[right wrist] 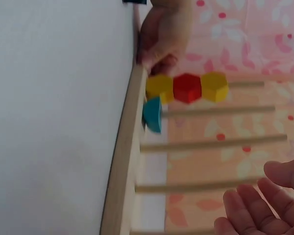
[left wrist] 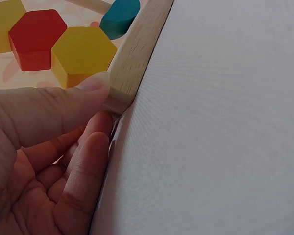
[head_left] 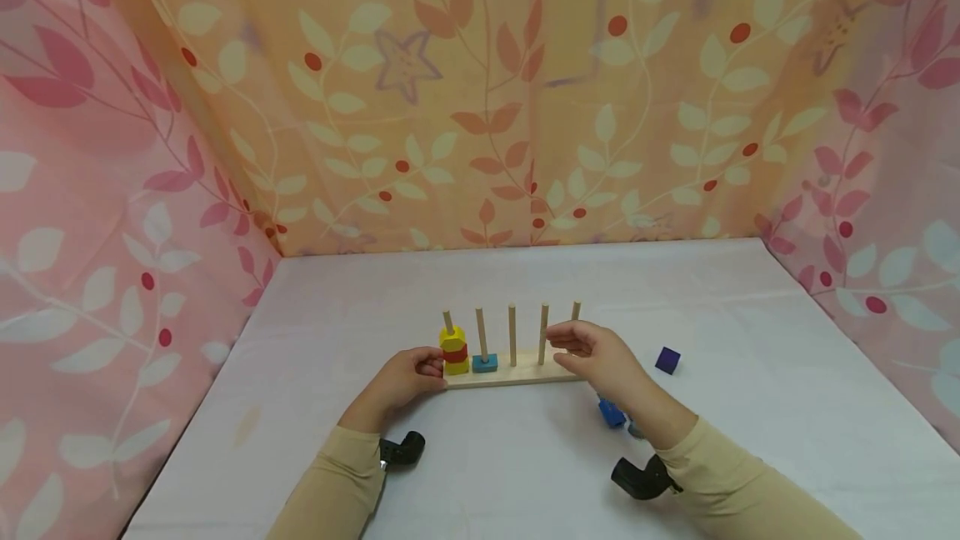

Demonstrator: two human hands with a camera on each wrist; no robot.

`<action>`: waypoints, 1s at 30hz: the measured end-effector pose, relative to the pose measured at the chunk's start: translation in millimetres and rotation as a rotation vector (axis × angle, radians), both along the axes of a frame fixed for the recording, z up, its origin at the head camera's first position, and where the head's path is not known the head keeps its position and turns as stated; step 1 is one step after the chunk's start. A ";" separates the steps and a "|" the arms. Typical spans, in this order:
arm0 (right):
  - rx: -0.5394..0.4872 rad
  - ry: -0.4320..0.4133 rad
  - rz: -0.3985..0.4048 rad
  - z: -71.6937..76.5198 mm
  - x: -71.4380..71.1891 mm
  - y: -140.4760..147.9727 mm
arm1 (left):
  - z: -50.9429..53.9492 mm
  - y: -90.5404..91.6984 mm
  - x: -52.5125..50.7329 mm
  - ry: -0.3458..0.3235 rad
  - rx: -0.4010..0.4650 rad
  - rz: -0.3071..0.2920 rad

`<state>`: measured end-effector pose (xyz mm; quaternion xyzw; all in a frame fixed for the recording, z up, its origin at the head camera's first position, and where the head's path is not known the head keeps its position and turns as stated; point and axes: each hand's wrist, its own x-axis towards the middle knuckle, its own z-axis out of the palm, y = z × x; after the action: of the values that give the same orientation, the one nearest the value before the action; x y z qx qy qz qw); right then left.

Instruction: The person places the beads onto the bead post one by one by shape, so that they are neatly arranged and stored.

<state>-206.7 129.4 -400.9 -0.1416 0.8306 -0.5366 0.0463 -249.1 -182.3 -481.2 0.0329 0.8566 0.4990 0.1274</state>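
Pegboard (head_left: pixel 510 376) — left hand (head_left: pixel 403 377) at one end, right hand (head_left: pixel 602 358) loosely curled

Left hand (head_left: pixel 407 375): thumb extended, fingers curled, pinching
Right hand (head_left: pixel 602 354): raised, fingers loosely bent, thumb apart
Forearms (head_left: pixel 333 473): forward, angled inward

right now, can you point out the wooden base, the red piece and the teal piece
wooden base (right wrist: pixel 125 152): right wrist view, on its long side edge
red piece (left wrist: pixel 37 35): left wrist view, on its flat hexagonal face
teal piece (head_left: pixel 484 364): head view, on its visible middle
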 end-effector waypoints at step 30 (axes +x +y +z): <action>0.274 -0.310 -0.032 -39.1 27.1 123.2 | 0.7 -0.3 1.5 -0.012 -0.002 -0.002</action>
<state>-179.5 252.6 -439.9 -0.0364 0.8808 -0.4348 0.1837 -247.6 -182.5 -480.5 0.0306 0.8562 0.4982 0.1330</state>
